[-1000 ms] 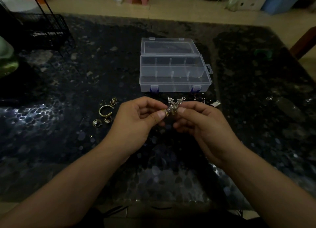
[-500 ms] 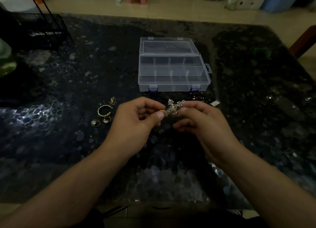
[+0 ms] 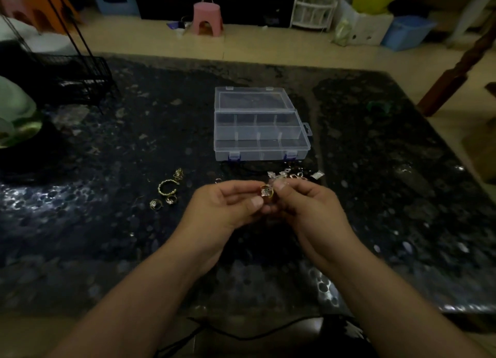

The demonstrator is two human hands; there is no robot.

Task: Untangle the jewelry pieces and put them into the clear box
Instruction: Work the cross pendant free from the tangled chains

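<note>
- Here, at the centre of the frame, the left hand (image 3: 228, 207) and right hand (image 3: 308, 207) meet above a dark speckled stone table (image 3: 107, 236), both pinching a small tangled cluster of gold and clear-stone jewelry (image 3: 268, 189) between thumb and fingertips.
- Above the hands, a clear plastic compartment box (image 3: 261, 134) sits with its lid open; its visible compartments look empty.
- Left of centre, several loose gold rings (image 3: 167, 189) lie on the table.
- More small glinting pieces (image 3: 298, 174) lie just below the box.
</note>
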